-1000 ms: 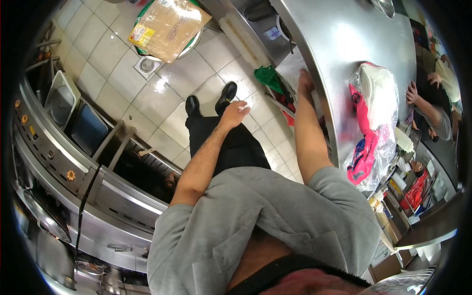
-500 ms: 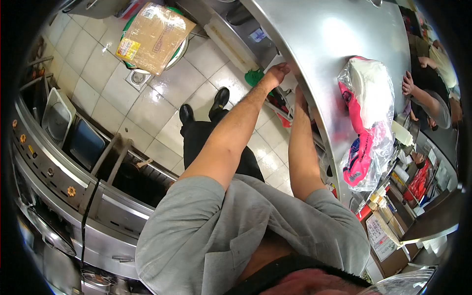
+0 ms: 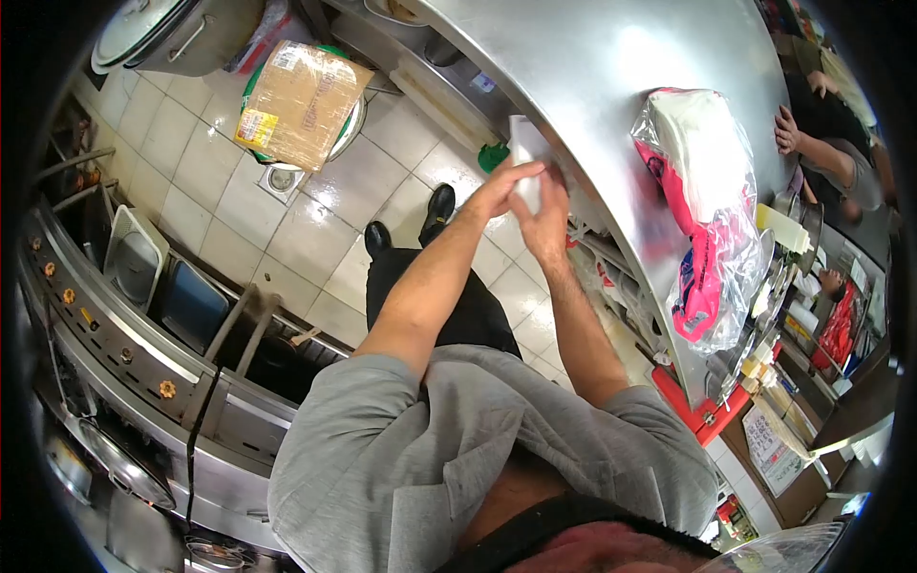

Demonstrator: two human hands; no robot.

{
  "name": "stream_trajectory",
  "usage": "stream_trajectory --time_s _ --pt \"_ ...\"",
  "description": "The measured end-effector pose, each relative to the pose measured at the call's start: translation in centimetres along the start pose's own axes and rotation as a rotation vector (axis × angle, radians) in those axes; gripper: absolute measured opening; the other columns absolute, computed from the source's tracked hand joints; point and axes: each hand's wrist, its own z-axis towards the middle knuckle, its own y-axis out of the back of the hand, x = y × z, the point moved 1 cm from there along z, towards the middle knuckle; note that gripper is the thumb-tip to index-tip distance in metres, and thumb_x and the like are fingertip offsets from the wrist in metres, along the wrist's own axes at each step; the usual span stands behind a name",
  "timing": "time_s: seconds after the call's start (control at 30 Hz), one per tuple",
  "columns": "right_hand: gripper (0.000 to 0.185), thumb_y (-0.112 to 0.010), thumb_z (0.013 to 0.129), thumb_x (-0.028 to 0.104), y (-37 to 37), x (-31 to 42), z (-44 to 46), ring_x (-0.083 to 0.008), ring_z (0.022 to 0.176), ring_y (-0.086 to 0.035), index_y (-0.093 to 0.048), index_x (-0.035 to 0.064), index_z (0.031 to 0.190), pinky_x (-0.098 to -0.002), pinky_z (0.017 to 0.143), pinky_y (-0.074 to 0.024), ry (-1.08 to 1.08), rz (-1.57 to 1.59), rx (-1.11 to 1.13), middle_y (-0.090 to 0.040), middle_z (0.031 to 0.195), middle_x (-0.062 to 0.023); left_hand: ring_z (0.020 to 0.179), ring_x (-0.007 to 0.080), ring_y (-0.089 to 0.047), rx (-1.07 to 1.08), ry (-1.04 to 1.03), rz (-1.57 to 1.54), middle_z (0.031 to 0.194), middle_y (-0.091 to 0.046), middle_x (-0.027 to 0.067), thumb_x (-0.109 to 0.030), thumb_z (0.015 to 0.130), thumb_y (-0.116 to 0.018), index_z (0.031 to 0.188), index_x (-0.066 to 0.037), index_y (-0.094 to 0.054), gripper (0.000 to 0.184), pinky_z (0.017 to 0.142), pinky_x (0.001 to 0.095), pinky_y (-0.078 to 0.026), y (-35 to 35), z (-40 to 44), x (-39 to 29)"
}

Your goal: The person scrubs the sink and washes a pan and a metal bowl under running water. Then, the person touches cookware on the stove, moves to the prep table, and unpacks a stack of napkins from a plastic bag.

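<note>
In front of the steel counter's edge, my left hand (image 3: 506,184) and my right hand (image 3: 544,218) are close together, fingers closed round a white thing (image 3: 525,138). It looks thin and smooth, like a folded sheet or bag, but its kind cannot be made out. Part of it is hidden by my fingers. Just beyond my left hand is a green object (image 3: 493,157), low by the counter's shelf. On the counter lies a clear plastic bag (image 3: 702,181) with white and pink contents, apart from my hands.
The steel counter (image 3: 573,57) curves along my right, with a shelf below. A wrapped cardboard box (image 3: 306,105) rests on a round tub at the far left, near a large pot (image 3: 205,38). A stove (image 3: 143,353) runs along my left. Another person's hand (image 3: 787,132) touches the counter's far side.
My hands have come together and drawn back from under the counter's edge, now with the white thing between them. The view has shifted slightly.
</note>
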Motion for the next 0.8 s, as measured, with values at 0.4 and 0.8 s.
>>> stream_trajectory --time_s 0.4,0.8 --pt "0.086 -0.036 0.083 0.069 2.0 3.7 -5.2 -0.0265 0.123 -0.039 -0.019 0.0093 0.142 -0.0400 0.100 -0.0337 -0.524 1.369 0.552 -0.032 0.141 -0.0139 0.104 0.0275 -0.057 0.061 -0.054 -0.141 0.115 -0.056 0.0174 -0.038 0.082 -0.058 0.125 0.004 -0.043 0.061 0.089 0.0401 -0.047 2.5 -18.9 -3.0" --pt "0.077 -0.070 0.077 0.018 4.7 7.6 -13.5 -0.0251 0.122 -0.042 -0.025 0.0041 0.138 -0.0401 0.101 -0.0350 -0.597 1.438 0.670 -0.042 0.131 -0.0146 0.123 0.0252 -0.035 -0.185 -0.397 0.537 0.138 -0.028 0.0209 -0.039 0.083 -0.064 0.139 -0.004 -0.023 0.079 0.097 0.0355 -0.038 -0.7 -23.7 -5.6"
